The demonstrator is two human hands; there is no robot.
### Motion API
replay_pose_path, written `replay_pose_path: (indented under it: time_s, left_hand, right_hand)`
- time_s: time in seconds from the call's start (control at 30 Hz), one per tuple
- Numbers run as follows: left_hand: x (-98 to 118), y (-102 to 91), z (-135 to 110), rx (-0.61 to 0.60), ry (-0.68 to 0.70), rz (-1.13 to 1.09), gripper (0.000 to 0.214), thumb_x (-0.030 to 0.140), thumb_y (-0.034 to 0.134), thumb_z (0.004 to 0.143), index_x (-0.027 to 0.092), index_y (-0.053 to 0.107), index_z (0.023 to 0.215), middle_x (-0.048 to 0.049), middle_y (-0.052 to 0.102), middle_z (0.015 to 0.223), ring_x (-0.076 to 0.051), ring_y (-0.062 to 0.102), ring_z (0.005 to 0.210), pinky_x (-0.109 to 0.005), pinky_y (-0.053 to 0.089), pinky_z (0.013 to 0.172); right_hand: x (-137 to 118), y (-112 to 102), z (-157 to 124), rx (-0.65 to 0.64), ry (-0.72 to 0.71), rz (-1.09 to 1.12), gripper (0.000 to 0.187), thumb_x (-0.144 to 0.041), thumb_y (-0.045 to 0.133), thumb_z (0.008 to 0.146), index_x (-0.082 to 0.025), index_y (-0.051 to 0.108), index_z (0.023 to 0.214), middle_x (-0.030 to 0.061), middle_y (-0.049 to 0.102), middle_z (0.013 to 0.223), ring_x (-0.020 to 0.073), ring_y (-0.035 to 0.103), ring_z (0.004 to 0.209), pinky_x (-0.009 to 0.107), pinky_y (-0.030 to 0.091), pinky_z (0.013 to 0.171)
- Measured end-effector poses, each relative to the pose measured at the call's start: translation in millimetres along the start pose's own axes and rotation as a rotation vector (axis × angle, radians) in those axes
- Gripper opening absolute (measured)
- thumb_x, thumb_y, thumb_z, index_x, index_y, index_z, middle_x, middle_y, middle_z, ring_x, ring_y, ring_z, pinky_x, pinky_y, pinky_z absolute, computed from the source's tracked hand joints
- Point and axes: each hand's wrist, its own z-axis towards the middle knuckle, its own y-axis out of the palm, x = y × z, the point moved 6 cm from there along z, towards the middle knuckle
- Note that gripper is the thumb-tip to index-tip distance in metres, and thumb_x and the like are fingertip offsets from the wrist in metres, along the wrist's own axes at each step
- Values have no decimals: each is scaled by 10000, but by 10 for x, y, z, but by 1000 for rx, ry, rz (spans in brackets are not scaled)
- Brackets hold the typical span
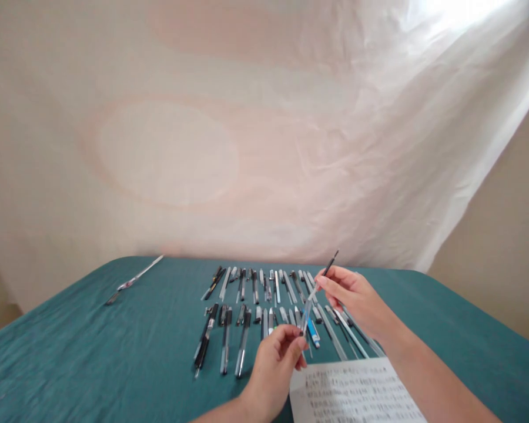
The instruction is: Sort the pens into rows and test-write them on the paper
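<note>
My right hand [346, 291] pinches a thin pen refill [330, 262], its dark length and narrow tip slanting up past the fingers. Lower and to the left, my left hand [282, 352] is closed on a clear pen barrel [306, 314] between thumb and fingers. The refill and barrel line up between the two hands; I cannot tell how far one sits inside the other. Behind my left hand lies a blue-and-white pen [312, 333], partly covered.
Several pens and loose pen parts lie in two rows on the green tablecloth [114, 352], among them a black pen [206, 341]. A handwritten sheet [357, 390] is at the front. A long whitish strip [141, 273] lies far left. A pale cloth [268, 117] hangs behind.
</note>
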Motion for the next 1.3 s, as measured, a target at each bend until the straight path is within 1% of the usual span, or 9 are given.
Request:
replay_pose_path:
  time_s: [0.27, 0.57, 0.63, 0.8, 0.87, 1.03, 1.17, 1.23, 1.3]
  left_hand:
    - [12, 0, 3, 4, -14, 3, 215, 368, 543, 727, 160, 513, 773, 20, 535, 610, -91, 466, 509, -213, 369, 516]
    - [26, 5, 2, -11, -9, 7, 175, 328, 541, 738, 160, 514, 777, 30, 523, 609, -85, 465, 508, -207, 368, 515]
    - [22, 4, 5, -12, 0, 12, 174, 326, 539, 741, 159, 517, 780, 32, 519, 611, -82, 465, 512, -202, 366, 513]
    - [-3, 0, 12, -13, 13, 42, 177, 326, 525, 756, 154, 507, 792, 25, 525, 651, -74, 469, 511, -194, 367, 498]
    - [-19, 4, 11, -23, 17, 45, 174, 324, 510, 768, 153, 496, 802, 19, 530, 672, -71, 467, 504, -191, 364, 480]
    - [-35, 15, 3, -41, 29, 31, 171, 323, 494, 782, 155, 477, 806, 25, 510, 663, -71, 468, 505, -193, 376, 470]
    - [-15, 18, 3, -49, 35, 40, 163, 316, 490, 786, 153, 478, 793, 33, 491, 634, -70, 470, 505, -192, 379, 475]
    - [-5, 19, 3, -51, 38, 42, 161, 314, 487, 788, 154, 479, 795, 36, 487, 624, -70, 468, 503, -192, 380, 477]
    - [-1, 20, 2, -51, 40, 46, 164, 317, 486, 789, 154, 479, 801, 33, 494, 638, -69, 469, 505, -190, 377, 473]
  right_hand:
    - [-22, -1, -11, -43, -13, -72, 295, -446, 540, 746, -152, 551, 762, -33, 493, 591, 51, 373, 451, 182, 294, 414]
    - [1, -57, 7, -9, -13, -77, 278, -429, 530, 758, -152, 552, 759, -43, 478, 558, 46, 361, 436, 180, 280, 405]
    - [10, -30, 8, -36, -13, -93, 274, -422, 527, 762, -149, 552, 758, -39, 479, 579, 45, 366, 447, 174, 286, 408]
    - [65, 119, -20, -191, 14, -165, 302, -432, 544, 745, -134, 562, 785, -34, 462, 587, 56, 403, 482, 169, 323, 424]
    - [87, 153, -31, -223, 22, -181, 315, -441, 529, 754, -133, 565, 809, -34, 463, 593, 59, 416, 489, 172, 332, 430]
    - [104, 175, -38, -257, 36, -203, 344, -461, 510, 759, -130, 582, 822, -30, 465, 588, 67, 429, 497, 178, 343, 436]
    - [47, 174, -43, -265, 28, -195, 338, -444, 510, 764, -124, 593, 835, -20, 481, 606, 60, 425, 495, 174, 347, 446]
    - [9, 140, -50, -263, 31, -200, 334, -440, 515, 762, -123, 597, 830, -21, 480, 591, 62, 427, 493, 174, 343, 445]
    - [-13, 49, -50, -238, 46, -230, 337, -441, 525, 753, -128, 603, 849, -23, 487, 564, 66, 424, 482, 176, 334, 437]
